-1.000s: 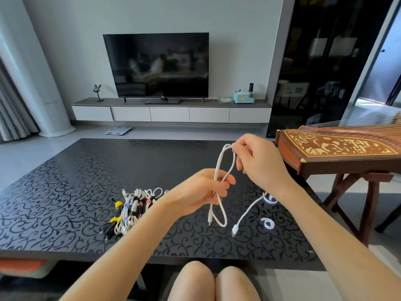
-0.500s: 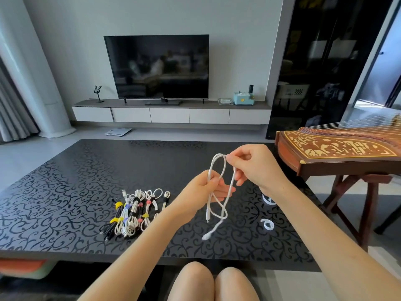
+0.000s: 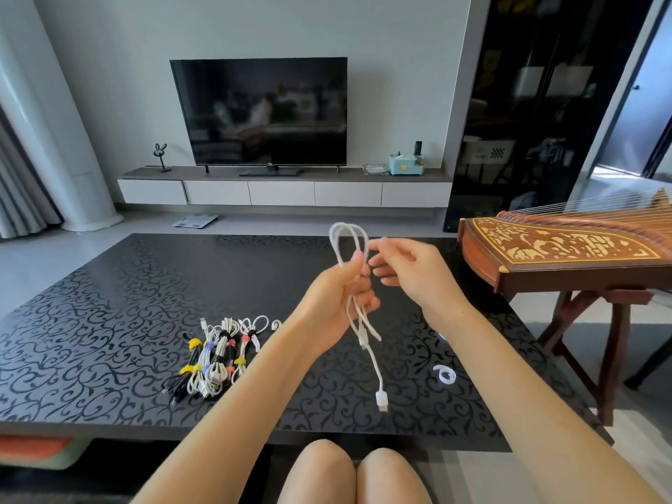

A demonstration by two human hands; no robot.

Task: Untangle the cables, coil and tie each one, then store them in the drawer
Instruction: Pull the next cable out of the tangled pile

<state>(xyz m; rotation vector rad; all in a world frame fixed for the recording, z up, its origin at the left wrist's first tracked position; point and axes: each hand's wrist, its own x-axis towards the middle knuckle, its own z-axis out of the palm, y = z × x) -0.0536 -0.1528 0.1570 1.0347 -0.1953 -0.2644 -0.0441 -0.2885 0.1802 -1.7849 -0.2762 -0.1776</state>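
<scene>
My left hand [image 3: 336, 298] grips a white cable [image 3: 348, 238] folded into loops above the black patterned table [image 3: 109, 303]. The loops stick up over my fist, and one end with a white plug [image 3: 381, 398] hangs down below it. My right hand [image 3: 411, 272] hovers just right of the loops with its fingers spread and holds nothing. Several coiled cables [image 3: 218, 354] tied with coloured straps lie in a bunch on the table to the left. A loose white tie [image 3: 446, 374] lies on the table to the right.
A wooden stringed instrument [image 3: 567, 249] on a stand juts in at the right, close to my right arm. Beyond the table are a TV [image 3: 259, 110] and a low white cabinet [image 3: 283, 192] with drawers. My knees [image 3: 349, 474] sit under the table's near edge.
My right hand has let go of the cable's top loop and opened. My left hand now holds the whole folded bundle, raised a little, and the plug end hangs lower.
</scene>
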